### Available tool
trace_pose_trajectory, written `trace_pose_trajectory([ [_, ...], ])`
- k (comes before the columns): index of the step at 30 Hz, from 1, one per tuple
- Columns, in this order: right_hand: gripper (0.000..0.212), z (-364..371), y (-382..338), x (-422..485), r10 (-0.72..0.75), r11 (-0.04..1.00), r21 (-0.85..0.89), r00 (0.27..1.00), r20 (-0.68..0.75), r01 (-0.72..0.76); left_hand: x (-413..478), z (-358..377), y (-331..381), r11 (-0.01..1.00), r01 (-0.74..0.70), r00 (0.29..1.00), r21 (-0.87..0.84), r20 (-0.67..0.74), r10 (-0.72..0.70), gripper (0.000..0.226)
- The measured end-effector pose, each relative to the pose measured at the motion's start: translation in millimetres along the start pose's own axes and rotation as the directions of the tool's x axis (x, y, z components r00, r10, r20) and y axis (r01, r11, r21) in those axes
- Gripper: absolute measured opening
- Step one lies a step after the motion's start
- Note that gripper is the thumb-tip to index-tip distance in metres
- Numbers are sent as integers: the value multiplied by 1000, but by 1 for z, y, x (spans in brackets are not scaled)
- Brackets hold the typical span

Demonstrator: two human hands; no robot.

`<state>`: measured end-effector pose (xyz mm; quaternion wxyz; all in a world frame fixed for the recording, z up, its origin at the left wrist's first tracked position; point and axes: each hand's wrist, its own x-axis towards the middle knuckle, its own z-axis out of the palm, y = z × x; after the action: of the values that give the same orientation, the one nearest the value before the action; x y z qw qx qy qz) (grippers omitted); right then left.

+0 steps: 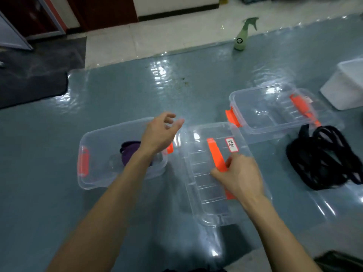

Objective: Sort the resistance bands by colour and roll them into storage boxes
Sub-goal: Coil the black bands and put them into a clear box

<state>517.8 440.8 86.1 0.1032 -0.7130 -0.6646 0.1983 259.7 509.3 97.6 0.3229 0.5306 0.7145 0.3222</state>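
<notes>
Boxes, lid and bands set out on the floor (137, 85)

A lid (208, 185) is gripped by the right-hand fingers (218, 172). An open box (102, 163) is placed left of them, below the left-hand fingers (172, 122), and a rolled band (128, 154) is kept inside it. A second box (275, 112) is set behind and right of the right-hand fingers, with a heap of bands (324, 160) directly to their right. A tub (345, 87) and a spray bottle (242, 37) are placed farther behind.
</notes>
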Motion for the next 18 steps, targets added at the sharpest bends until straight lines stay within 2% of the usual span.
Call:
trace_pose_trajectory([
  [2, 32, -24, -20, 2, -128, 991, -25, 992, -12, 128, 0, -5, 14, 948, 125, 980, -292, 183, -73, 54],
  [3, 29, -32, -32, 5, -205, 978, -30, 979, -23, 204, -3, -14, 14, 898, 146, 976, -416, 206, -64, 53],
  [4, 28, -37, -45, 9, -286, 958, -23, 956, -64, 285, -8, -26, 10, 858, 127, 986, -498, 159, -54, 50],
  [6, 36, -38, -65, 17, -378, 916, 36, 889, -257, 400, -21, -57, -9, 782, 54, 995, -621, -36, -97, 44],
  [8, 58, -29, -80, 25, -272, 920, 138, 850, -451, 367, -38, -88, -37, 690, -28, 946, -723, -242, -216, 42],
  [9, 66, -21, -87, 26, -178, 921, 244, 887, -427, 302, -49, -101, -52, 649, -67, 906, -758, -318, -278, 42],
  [11, 63, 4, -111, 25, -88, 865, 476, 982, -166, 158, -71, -116, -80, 612, -113, 829, -782, -414, -377, 43],
  [12, 53, 20, -123, 24, -111, 841, 527, 993, -51, 121, -80, -116, -94, 623, -114, 795, -774, -447, -409, 41],
  [13, 42, 36, -135, 24, -146, 836, 534, 989, -4, 126, -88, -115, -107, 660, -100, 759, -745, -486, -434, 37],
  [16, 35, 67, -166, 29, -190, 853, 493, 982, -8, 169, -103, -110, -143, 858, 59, 639, -511, -641, -426, 31],
  [18, 33, 83, -177, 35, -202, 876, 449, 979, 5, 178, -107, -109, -161, 910, 137, 637, -391, -669, -383, 29],
])
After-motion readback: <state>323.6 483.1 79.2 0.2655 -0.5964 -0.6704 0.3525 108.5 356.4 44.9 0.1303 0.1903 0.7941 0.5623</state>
